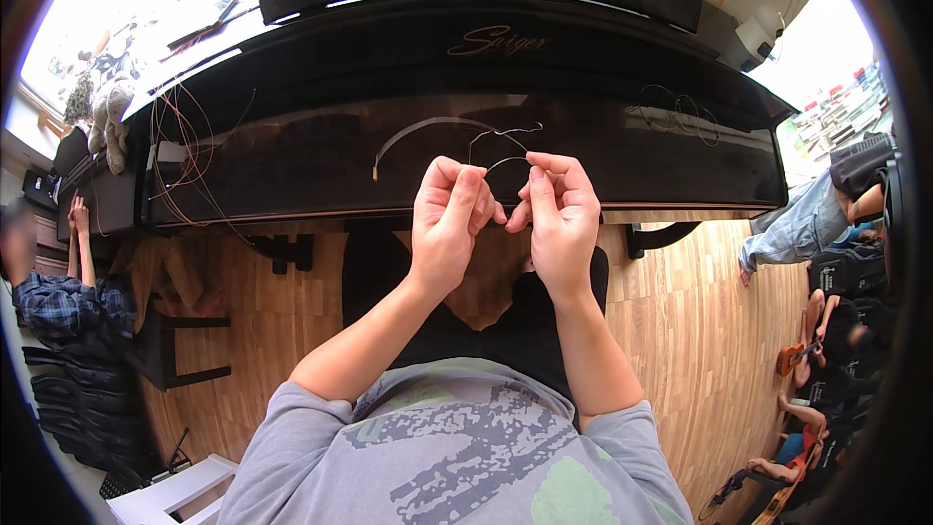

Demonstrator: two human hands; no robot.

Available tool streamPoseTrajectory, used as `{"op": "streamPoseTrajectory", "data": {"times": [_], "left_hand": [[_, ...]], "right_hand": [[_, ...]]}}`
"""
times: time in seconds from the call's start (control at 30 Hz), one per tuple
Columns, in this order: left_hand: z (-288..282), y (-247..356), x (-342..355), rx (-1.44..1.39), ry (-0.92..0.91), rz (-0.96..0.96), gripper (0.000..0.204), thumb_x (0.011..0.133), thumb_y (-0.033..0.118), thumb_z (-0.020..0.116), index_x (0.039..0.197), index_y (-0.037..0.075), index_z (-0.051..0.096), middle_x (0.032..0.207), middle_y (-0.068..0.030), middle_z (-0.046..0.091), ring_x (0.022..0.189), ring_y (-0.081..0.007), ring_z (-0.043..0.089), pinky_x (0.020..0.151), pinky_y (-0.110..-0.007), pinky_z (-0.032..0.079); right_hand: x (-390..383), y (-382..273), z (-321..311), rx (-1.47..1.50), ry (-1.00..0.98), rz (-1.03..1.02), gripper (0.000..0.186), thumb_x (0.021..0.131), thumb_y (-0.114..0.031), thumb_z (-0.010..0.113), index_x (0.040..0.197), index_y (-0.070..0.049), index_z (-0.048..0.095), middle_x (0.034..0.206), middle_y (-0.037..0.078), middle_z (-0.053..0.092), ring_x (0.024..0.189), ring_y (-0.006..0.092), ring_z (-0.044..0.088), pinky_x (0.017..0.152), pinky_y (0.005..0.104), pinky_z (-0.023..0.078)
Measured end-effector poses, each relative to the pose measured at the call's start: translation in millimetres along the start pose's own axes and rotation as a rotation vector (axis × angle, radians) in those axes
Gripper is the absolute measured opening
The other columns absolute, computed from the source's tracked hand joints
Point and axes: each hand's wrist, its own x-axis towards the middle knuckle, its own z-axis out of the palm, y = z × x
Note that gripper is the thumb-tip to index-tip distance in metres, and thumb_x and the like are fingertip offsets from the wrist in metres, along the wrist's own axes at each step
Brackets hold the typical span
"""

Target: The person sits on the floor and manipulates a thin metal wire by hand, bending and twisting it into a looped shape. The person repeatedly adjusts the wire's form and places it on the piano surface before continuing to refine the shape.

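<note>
My left hand (pixel 445 219) and my right hand (pixel 566 224) are raised close together in front of a closed black piano. Both pinch a thin wire (pixel 507 161) between thumb and fingers, and it arcs across the small gap between them. Just beyond my fingertips shows a bent silvery wire (pixel 505 132) with a hooked end. A curved flat grey strip (pixel 418 124) with a brass-coloured tip reaches out to the left. Whether the strip and the bent wire join the piece I hold, I cannot tell.
Loose copper-coloured wires (pixel 185 141) lie on the left of the piano lid (pixel 321 175), trailing over its edge. A thin coiled wire (pixel 685 117) rests on its right. One person (pixel 73 301) sits at far left; several others sit at right, some with small guitars (pixel 789 360).
</note>
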Motion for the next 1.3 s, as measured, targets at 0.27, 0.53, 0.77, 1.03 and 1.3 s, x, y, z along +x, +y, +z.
{"op": "streamPoseTrajectory", "data": {"times": [0.27,0.53,0.77,1.03,1.3], "left_hand": [[1.9,9.2,6.8,0.206,0.054,-0.034,0.013,0.099,0.016,0.049,0.093,0.005,0.051,0.065,0.0008,0.047,0.057,-0.0061,0.042,0.058,-0.025,0.048],[-0.5,25.9,15.4,0.465,0.086,-0.14,0.013,0.097,0.015,0.054,0.095,0.002,0.057,0.062,0.0007,0.053,0.052,-0.0048,0.048,0.052,-0.02,0.044],[1.4,25.9,15.6,0.621,0.13,-0.133,0.015,0.092,0.014,0.063,0.093,-0.001,0.063,0.063,-0.0001,0.057,0.05,-0.0037,0.05,0.047,-0.018,0.042],[7.5,27.4,14.2,0.737,0.135,-0.095,0.015,0.09,0.013,0.064,0.096,-0.001,0.066,0.067,-0.0017,0.06,0.053,-0.0046,0.055,0.049,-0.018,0.045],[5.3,24.5,13.8,1.272,0.051,0.403,0.01,0.082,0.01,0.07,0.089,0.004,0.069,0.066,-0.0026,0.063,0.056,-0.0133,0.058,0.051,-0.026,0.047]], "right_hand": [[3.9,-7.3,-1.0,0.038,-0.047,0.116,0.022,0.098,-0.008,0.045,0.114,0.001,0.059,0.073,0.003,0.054,0.052,0.0076,0.057,0.049,0.0196,0.047],[6.8,-5.1,-9.8,0.413,-0.183,0.312,0.023,0.097,-0.008,0.041,0.11,0.003,0.056,0.063,0.0,0.046,0.049,0.0101,0.049,0.049,0.0229,0.043],[4.9,-3.2,-4.7,0.352,-0.083,0.257,0.022,0.096,-0.007,0.041,0.115,0.0,0.049,0.063,0.001,0.046,0.048,0.0103,0.047,0.048,0.0231,0.042],[2.4,2.6,-3.7,0.209,-0.091,0.16,0.018,0.098,-0.005,0.043,0.108,0.001,0.056,0.064,0.001,0.049,0.048,0.0068,0.046,0.047,0.0204,0.041],[1.5,1.9,-3.6,0.3,-0.082,0.189,0.016,0.098,-0.006,0.043,0.108,0.0,0.054,0.063,-0.003,0.044,0.046,0.0034,0.038,0.043,0.0187,0.032]]}}
